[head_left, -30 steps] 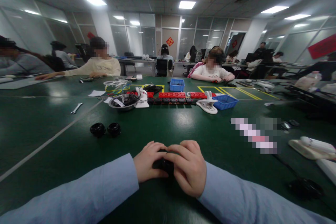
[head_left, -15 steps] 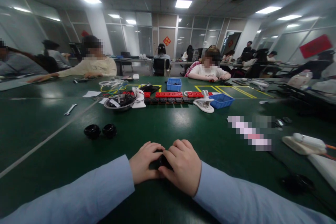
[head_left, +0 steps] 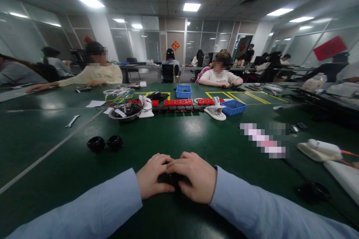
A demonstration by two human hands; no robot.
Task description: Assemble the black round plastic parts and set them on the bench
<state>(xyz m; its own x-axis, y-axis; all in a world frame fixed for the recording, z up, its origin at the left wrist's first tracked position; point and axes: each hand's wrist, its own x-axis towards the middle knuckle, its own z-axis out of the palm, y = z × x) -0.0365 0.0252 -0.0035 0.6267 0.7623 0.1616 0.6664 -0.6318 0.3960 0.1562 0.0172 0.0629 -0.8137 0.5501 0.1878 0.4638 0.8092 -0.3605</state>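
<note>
Near the front of the green table, my left hand and my right hand curl around a dark, glossy black object. The fingers of both hands meet over its top, with the thumbs on the near side. Most of the object is covered, so its exact kind cannot be made out. Left of my hands, two glossy black round objects sit side by side on the tabletop, and farther left lies a metal wrench.
A metal bowl of black cables, red power strips, a white clip stand and a blue bin stand across the middle. At right lie a black cable coil and a white bottle. Co-workers sit opposite.
My right hand has rolled over the black object, its fingers reaching farther left across the top and its thumb shifting right. The left hand stays around the object. The view has shifted slightly.
</note>
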